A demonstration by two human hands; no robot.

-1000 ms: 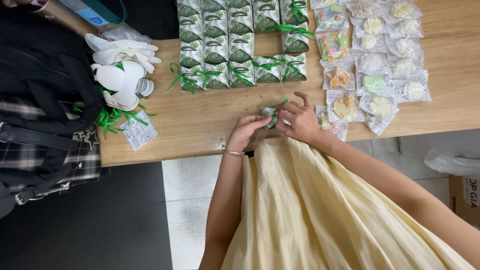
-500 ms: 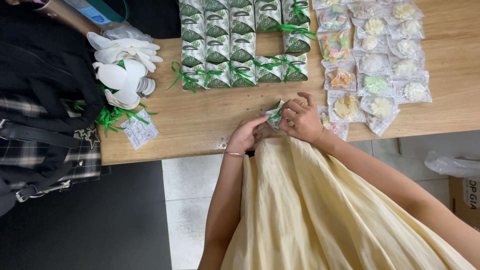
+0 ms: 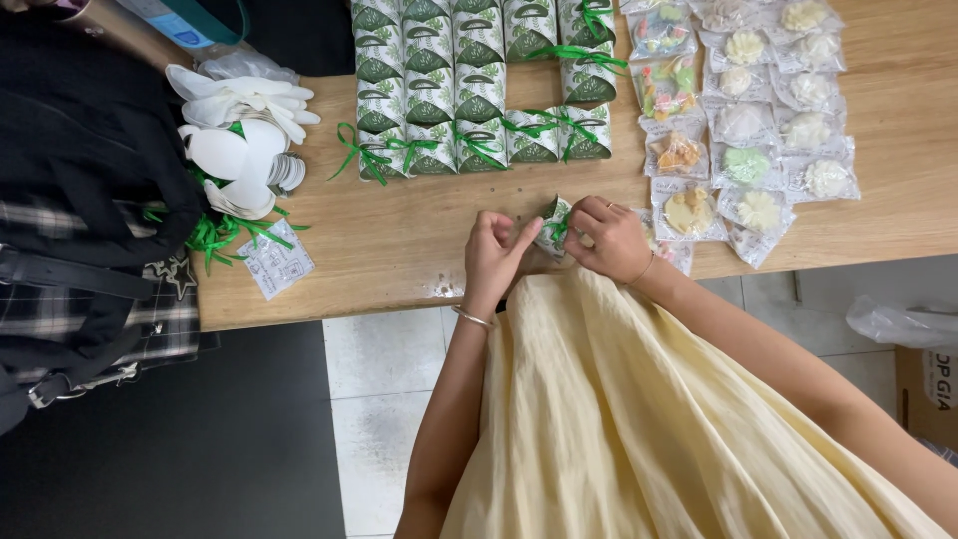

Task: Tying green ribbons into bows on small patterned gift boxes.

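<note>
**Small favour box held in both hands at the counter's near edge**

I hold one small green-and-white favour box between my two hands, just above the near edge of the wooden counter. My right hand is closed around the box's right side, fingers curled over its top, where a bit of green ribbon shows. My left hand is just left of the box, with the thumb and forefinger pinched together and the fingertips touching the box's left side; I cannot tell whether they grip ribbon or card. A thin bangle sits on my left wrist.

Beyond the held box, further across the counter, finished boxes of the same kind stand in close rows, several tied with green ribbon. To the right of the held box lie clear packets of moulded pieces in white, green, orange and mixed colours, set side by side. Far to the left of the box, a stack of white flat cut-outs rests on loose green ribbon, with a small printed card near it. Dark bags cover the counter's left end. My pale yellow garment fills the foreground below the box.
</note>
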